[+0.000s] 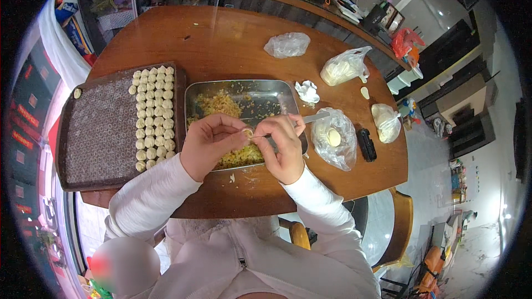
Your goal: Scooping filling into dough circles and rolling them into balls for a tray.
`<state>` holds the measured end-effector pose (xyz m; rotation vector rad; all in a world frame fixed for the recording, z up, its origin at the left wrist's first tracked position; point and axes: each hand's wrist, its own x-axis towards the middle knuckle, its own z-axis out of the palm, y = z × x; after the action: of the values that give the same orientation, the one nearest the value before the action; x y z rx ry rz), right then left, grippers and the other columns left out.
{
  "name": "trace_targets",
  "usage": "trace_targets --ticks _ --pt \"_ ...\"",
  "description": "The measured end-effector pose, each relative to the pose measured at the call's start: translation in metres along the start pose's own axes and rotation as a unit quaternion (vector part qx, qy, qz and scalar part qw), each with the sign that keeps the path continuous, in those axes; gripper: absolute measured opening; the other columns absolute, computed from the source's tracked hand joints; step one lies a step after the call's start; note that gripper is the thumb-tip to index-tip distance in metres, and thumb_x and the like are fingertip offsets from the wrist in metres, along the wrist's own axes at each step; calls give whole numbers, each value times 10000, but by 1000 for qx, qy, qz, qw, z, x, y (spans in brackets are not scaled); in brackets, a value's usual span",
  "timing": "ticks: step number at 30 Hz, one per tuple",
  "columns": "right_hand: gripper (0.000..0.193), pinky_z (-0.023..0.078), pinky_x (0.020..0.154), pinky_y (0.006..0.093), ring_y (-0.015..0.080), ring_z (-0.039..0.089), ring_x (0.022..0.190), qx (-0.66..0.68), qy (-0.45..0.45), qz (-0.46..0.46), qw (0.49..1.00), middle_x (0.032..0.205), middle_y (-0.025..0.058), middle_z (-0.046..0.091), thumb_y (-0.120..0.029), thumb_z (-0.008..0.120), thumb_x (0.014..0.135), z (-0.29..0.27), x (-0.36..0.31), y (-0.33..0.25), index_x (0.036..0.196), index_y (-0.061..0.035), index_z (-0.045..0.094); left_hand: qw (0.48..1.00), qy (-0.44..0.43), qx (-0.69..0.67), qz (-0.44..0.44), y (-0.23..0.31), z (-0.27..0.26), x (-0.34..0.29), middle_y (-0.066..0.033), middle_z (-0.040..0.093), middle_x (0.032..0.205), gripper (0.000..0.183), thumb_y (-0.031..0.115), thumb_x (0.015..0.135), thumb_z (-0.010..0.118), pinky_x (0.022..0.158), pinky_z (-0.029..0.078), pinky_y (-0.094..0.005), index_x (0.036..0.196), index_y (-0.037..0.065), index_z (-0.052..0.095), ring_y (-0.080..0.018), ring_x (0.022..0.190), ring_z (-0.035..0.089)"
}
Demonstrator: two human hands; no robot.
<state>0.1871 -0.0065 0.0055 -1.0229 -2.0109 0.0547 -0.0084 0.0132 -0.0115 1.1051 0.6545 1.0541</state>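
Note:
Both my hands meet over the near part of a steel tray (191, 95) that holds crumbly yellowish filling (220, 104). Between the fingertips of my left hand (208, 143) and my right hand (284, 147) is a small dumpling (247, 132), its dough edge pinched; the fingers hide most of it. A flat metal spatula (316, 117) sticks out to the right from my right hand, its other end covered by the fingers. To the left, closely set rows of small pleated dumplings (155, 113) sit along the right side of a dark patterned tray (100, 133).
Right of the steel tray, a clear plastic bag (341, 152) bears round dough wrappers (333, 137). Further around the wooden table (233, 33) are a filled white bag (344, 68), a smaller bag (385, 123), crumpled tissue (307, 92) and a black object (366, 145). A chair (400, 227) stands at the near right.

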Motion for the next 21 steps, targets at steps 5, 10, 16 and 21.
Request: trace_targets --ticks 5,10,16,21 --pt "152 267 958 408 196 596 863 12 16 4 1000 894 7 629 -111 744 771 -2 -2 2 883 -122 642 999 12 -31 -22 5 6 -3 -81 677 973 188 42 887 682 742 544 -253 1059 -13 631 -119 876 651" --pt "189 266 963 405 182 602 845 7 40 9 999 887 -2 639 -133 776 740 -1 -1 1 911 -144 696 999 13 -38 -37 6 6 -4 -78 674 955 172 40 888 671 733 548 -257 1049 -5 630 -137 839 659" --pt "175 250 972 402 153 602 830 -9 32 -19 999 893 -22 631 -117 781 727 0 -2 2 885 -161 720 1000 4 -14 -17 4 3 -1 -76 677 891 139 -2 866 676 680 521 -240 1000 -16 641 -108 751 632" --pt "171 253 992 418 150 614 833 -19 34 -25 999 868 -13 647 -105 803 709 1 -4 1 859 -148 734 1000 -2 -6 -1 -2 0 0 -79 677 880 130 -17 855 676 665 511 -236 981 -19 647 -103 737 621"
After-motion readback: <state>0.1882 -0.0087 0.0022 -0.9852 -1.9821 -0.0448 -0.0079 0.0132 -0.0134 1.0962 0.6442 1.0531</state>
